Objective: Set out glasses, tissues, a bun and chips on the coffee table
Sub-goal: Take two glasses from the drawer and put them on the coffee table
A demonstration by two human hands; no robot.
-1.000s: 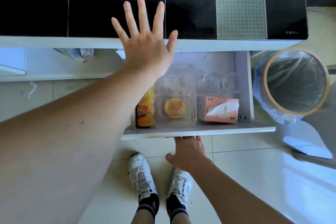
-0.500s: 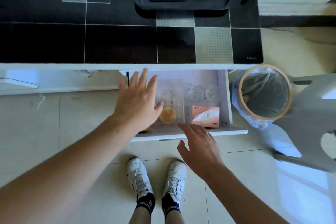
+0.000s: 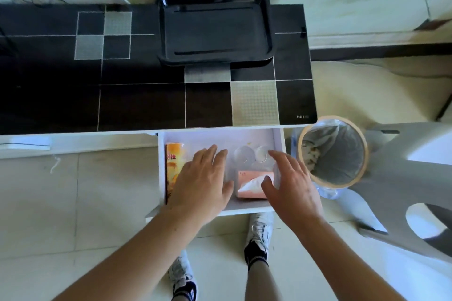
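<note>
Pink tissue box, clear round glasses

Both hands — left, right — hover spread over the open drawer holding chips, glasses, tissues.

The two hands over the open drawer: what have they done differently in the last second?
The left hand came down from above the black tiled tabletop into the white drawer, now spread over the clear bun box. The right hand let go of the drawer front and reached in over the pink tissue pack. Neither grips anything yet. The orange chips box, two clear glasses and tissues stayed put.
</note>
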